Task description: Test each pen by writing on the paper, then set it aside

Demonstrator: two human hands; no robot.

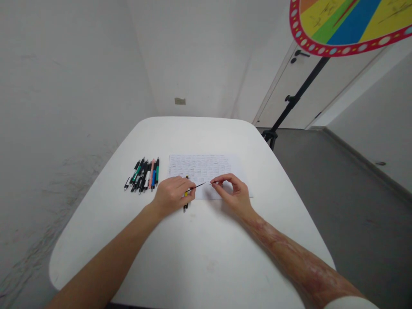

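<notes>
My left hand (pixel 175 195) pinches a thin dark pen refill (pixel 198 185), whose tip points right toward my other hand. My right hand (pixel 233 192) is closed in a pinch at thumb and forefinger. Something tiny shows at those fingertips, too small to name. A short gap separates the refill's tip from the right fingertips. Under the left fingers lies a black and yellow pen (pixel 186 206), partly hidden by the hand. Both hands are over a sheet of paper (pixel 201 165) covered with lines of handwriting.
A pile of several pens (pixel 143 175) in black, green, white, pink and blue lies left of the paper. The white table (pixel 199 253) has rounded corners and stands near the wall. Behind it on the right, a colourful wheel (pixel 346 25) rises on a black stand (pixel 299 92).
</notes>
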